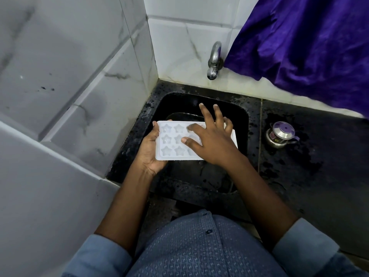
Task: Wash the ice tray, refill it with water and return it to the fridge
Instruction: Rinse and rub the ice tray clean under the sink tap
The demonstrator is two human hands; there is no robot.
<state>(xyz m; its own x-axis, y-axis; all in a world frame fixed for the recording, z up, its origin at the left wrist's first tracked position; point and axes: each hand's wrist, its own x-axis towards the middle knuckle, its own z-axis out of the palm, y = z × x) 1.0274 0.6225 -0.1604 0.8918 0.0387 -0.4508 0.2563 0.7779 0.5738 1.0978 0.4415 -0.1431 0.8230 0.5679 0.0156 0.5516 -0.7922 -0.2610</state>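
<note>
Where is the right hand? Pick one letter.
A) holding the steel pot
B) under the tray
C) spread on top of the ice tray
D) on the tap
C: the right hand lies with fingers spread on the ice tray, which the left hand grips by its end over the sink.

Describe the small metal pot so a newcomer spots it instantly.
Find the black sink under the wall tap. On the wet black counter to its right stands a small steel pot. Nothing else stands on that counter, and its lid is tinted purple.
</note>
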